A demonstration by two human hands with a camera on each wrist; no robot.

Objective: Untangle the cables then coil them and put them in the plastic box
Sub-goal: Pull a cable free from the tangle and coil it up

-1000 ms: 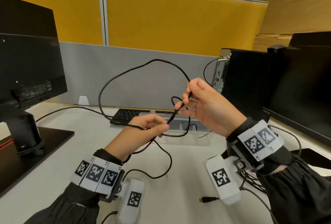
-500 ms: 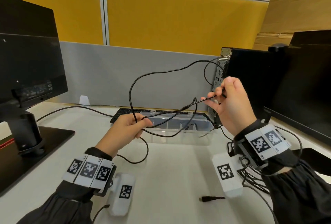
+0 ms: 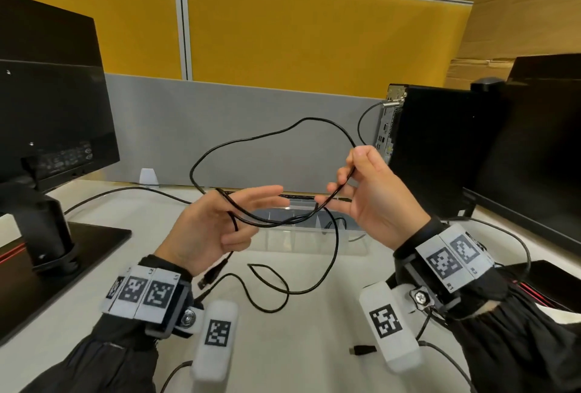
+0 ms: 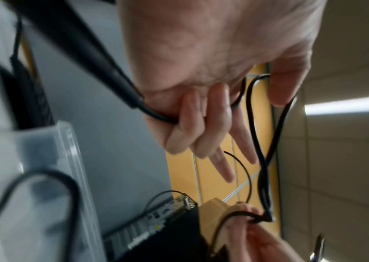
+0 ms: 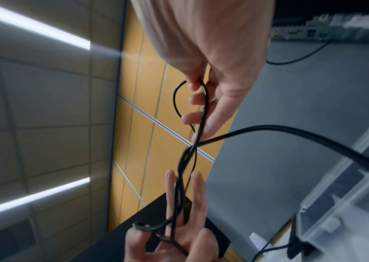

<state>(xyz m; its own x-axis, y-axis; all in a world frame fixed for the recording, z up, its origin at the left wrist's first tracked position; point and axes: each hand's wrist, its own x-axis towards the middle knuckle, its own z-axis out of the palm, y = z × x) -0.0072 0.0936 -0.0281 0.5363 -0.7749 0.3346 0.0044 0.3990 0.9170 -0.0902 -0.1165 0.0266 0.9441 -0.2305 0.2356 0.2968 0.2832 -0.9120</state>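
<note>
A thin black cable [image 3: 251, 137] arcs up between my hands, and its slack loops lie on the white desk [image 3: 283, 329]. My left hand [image 3: 251, 210] is palm-up with the long fingers stretched out. In the left wrist view its two outer fingers [image 4: 179, 127] curl round the cable [image 4: 255, 133]. A plug [image 3: 210, 276] dangles below that hand. My right hand [image 3: 349, 178] pinches the cable [image 5: 203, 115] between thumb and fingers [image 5: 197, 102]. The clear plastic box [image 3: 355, 241] stands just behind both hands, with a little cable inside.
A monitor [image 3: 47, 109] on a black base stands at the left. A computer tower [image 3: 440, 147] and a second monitor [image 3: 534, 156] fill the right. A keyboard [image 3: 301, 196] lies behind the box. A loose connector [image 3: 361, 350] lies near the front edge.
My right hand came back left toward the left hand. The left hand rose and spread its long fingers, and the raised loop shrank and sank.
</note>
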